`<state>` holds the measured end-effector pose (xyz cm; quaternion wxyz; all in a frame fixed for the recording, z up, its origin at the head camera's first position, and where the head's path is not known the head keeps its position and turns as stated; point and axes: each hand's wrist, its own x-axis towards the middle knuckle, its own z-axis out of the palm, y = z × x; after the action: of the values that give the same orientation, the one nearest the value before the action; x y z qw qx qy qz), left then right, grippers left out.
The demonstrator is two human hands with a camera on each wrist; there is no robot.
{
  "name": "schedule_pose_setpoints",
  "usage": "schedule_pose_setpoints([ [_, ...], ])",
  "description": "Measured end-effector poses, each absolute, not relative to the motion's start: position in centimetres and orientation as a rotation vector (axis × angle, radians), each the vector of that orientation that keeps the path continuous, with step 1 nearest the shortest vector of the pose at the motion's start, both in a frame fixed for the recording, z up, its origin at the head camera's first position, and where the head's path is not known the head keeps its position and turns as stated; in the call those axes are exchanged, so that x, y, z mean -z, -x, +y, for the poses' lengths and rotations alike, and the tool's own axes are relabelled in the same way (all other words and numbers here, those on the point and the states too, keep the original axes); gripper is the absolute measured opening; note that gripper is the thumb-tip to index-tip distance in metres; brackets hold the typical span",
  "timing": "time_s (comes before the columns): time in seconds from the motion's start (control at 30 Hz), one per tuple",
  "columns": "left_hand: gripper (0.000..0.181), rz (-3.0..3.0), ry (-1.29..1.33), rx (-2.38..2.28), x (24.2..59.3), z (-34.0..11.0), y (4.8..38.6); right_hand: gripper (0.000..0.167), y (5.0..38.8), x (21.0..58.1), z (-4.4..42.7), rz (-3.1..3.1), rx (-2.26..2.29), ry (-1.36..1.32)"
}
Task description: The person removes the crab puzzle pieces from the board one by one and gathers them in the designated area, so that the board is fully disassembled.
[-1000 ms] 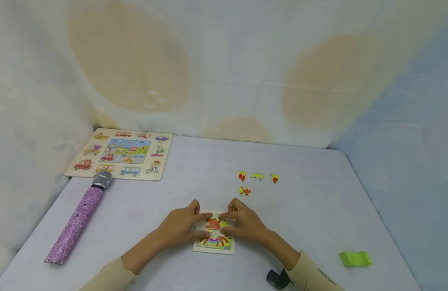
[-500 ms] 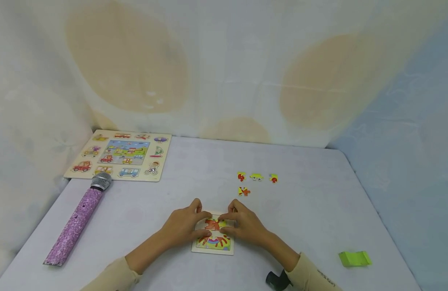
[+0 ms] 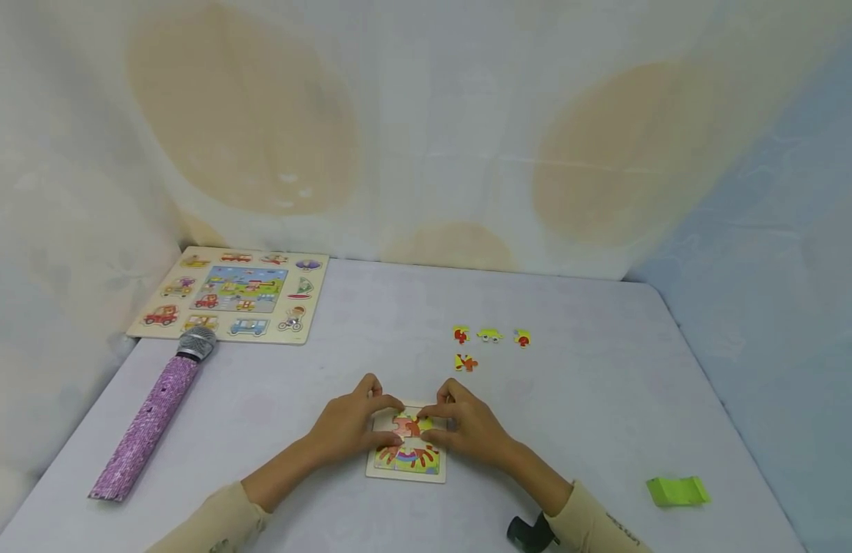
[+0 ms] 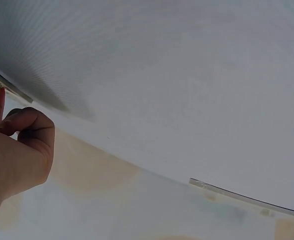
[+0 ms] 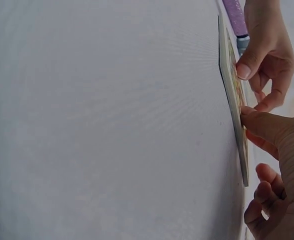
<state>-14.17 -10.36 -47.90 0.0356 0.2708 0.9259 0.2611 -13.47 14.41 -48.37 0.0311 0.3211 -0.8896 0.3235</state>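
Observation:
A small framed puzzle [image 3: 405, 476] lies flat near the table's front edge, with rainbow-and-orange pieces across its lower part. From the left, the left hand [image 3: 346, 426] holds an orange piece [image 3: 402, 425] between thumb and index finger over the upper part. Opposite it, the right hand [image 3: 470, 426] pinches the adjoining orange-and-yellow piece [image 3: 415, 428] the same way. In the right wrist view the thumb and index of the right hand [image 5: 282, 150] rest at the board's face, beside the left hand [image 5: 272, 55]. The left wrist view catches part of the left hand [image 4: 19, 150].
Several loose puzzle pieces [image 3: 466, 362] lie beyond the right hand. A vehicle board [image 3: 297, 269] is at the back left, touched by or close to a microphone with a pink sleeve [image 3: 145, 430]. A green object [image 3: 677, 491] lies right; a black object [image 3: 529, 534] sits by the right sleeve.
The left fingers have shifted slightly on the upper left piece, which looks paler now. The right hand has barely moved, and the loose pieces lie as before.

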Motion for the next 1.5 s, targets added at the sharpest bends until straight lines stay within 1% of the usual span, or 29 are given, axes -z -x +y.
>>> schedule_pose_setpoints([
  [0.33, 0.037, 2.831, -0.89, -0.814, 48.0, -10.6, 14.4, 0.027, 13.6, 48.8, 14.3, -2.727, -0.975, -0.968],
  [0.63, 0.039, 2.871, -1.028, -0.73, 47.9, -11.0, 14.5, 0.031, 13.3, 49.2, 14.5, -2.732, -0.968, -0.91],
  [0.83, 0.044, 2.853, -0.988, -0.753, 47.9, -11.3, 14.6, 0.043, 13.4, 49.0, 14.2, -2.735, -0.968, -0.916],
  [0.93, 0.052, 2.831, -0.911, -0.78, 47.8, -11.7, 14.7, 0.047, 13.5, 48.5, 13.6, -2.773, -0.977, -0.93],
  [1.0, 0.062, 2.825, -0.863, -0.769, 47.8, -12.1, 14.7, 0.049, 13.5, 48.1, 13.1, -2.809, -0.978, -0.945],
  [1.07, 0.077, 2.818, -0.836, -0.737, 47.8, -12.6, 14.6, 0.05, 13.6, 47.8, 12.8, -2.836, -0.971, -0.962],
  [1.2, 0.112, 2.824, -0.858, -0.613, 48.2, -13.5, 14.2, 0.051, 13.7, 47.7, 12.5, -2.856, -0.937, -0.991],
  [1.27, 0.123, 2.827, -0.888, -0.565, 48.3, -13.8, 13.9, 0.051, 13.9, 47.8, 12.4, -2.856, -0.913, -1.003],
  [1.37, 0.13, 2.83, -0.929, -0.525, 48.4, -14.0, 13.6, 0.05, 14.0, 48.1, 12.3, -2.841, -0.888, -1.019],
  [1.5, 0.129, 2.844, -0.957, -0.494, 48.4, -14.0, 13.4, 0.048, 14.0, 48.2, 12.1, -2.815, -0.849, -1.033],
])
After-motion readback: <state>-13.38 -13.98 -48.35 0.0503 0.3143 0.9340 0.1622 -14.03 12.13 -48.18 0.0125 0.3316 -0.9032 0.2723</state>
